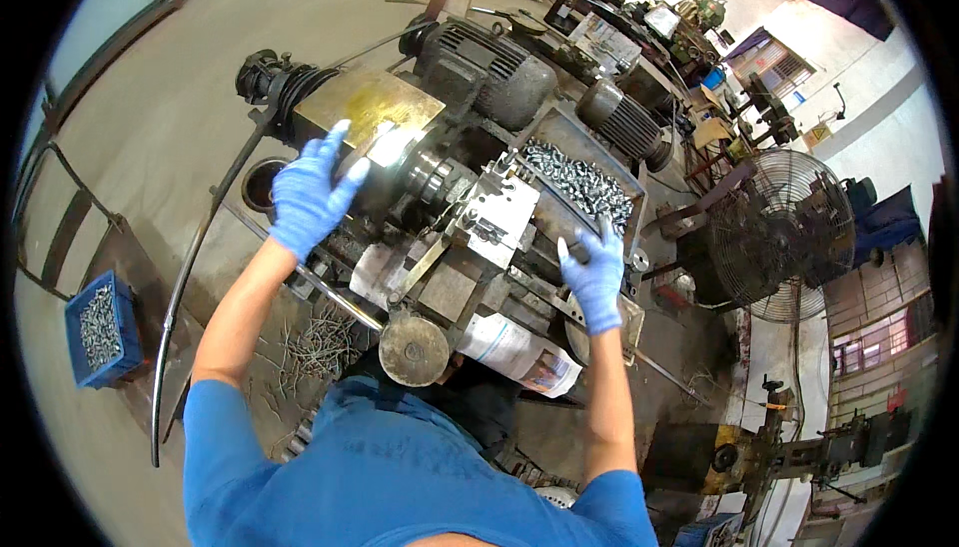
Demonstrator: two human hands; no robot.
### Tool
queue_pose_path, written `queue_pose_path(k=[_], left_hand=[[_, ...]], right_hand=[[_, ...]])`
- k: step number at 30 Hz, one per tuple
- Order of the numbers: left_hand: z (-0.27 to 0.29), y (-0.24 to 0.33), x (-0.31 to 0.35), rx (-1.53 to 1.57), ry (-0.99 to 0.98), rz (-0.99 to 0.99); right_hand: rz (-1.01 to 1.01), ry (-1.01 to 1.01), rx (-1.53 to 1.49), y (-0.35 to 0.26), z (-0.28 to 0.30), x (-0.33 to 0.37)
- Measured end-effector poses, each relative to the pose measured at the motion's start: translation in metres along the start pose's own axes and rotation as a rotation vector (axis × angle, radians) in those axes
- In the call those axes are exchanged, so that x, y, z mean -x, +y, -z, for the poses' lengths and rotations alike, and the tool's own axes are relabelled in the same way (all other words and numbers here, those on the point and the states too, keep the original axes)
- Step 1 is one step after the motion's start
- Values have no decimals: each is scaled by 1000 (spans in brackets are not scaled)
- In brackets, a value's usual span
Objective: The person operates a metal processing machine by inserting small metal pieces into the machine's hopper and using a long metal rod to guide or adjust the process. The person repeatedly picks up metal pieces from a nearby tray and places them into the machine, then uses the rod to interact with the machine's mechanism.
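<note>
My left hand (308, 197), in a blue knitted glove with pale fingertips, is over the near edge of a lathe's headstock (350, 97), fingers spread and nothing visible in them. Beside its fingertips is the metal chuck (437, 179). My right hand (595, 282), gloved alike, hovers at the near corner of a metal tray (644, 189) of small shiny metal parts (574, 179). Its thumb and fingers stand apart, and I see nothing held. Between my hands lies the lathe's tool block (499, 212).
A blue crate (105, 332) of small metal parts stands at the left. Electric motors (489, 72) sit behind the lathe. A large caged fan (779, 232) is at the right. A printed white bag (519, 352) and metal shavings (320, 347) lie near my body.
</note>
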State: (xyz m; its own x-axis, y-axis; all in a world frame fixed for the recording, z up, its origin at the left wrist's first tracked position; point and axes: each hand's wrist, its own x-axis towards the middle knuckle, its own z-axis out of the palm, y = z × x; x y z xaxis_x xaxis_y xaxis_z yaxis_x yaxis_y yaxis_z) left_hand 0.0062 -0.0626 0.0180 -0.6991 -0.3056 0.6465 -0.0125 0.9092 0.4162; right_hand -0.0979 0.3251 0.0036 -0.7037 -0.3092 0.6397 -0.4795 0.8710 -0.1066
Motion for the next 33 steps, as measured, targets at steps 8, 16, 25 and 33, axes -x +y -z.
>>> queue_pose_path(k=[8, 16, 25, 33], left_hand=[[-26, 13, 10, 354, 138, -189], [-59, 61, 51, 273, -221, -253], [-47, 59, 47, 11, -341, -259], [-9, 28, -2, 78, 79, -270]], right_hand=[[-205, -40, -77, 12, 33, 120], [-244, -19, -134, 15, 49, 148], [-312, -39, -165, 8, 47, 159], [-395, -27, -173, 5, 77, 182]])
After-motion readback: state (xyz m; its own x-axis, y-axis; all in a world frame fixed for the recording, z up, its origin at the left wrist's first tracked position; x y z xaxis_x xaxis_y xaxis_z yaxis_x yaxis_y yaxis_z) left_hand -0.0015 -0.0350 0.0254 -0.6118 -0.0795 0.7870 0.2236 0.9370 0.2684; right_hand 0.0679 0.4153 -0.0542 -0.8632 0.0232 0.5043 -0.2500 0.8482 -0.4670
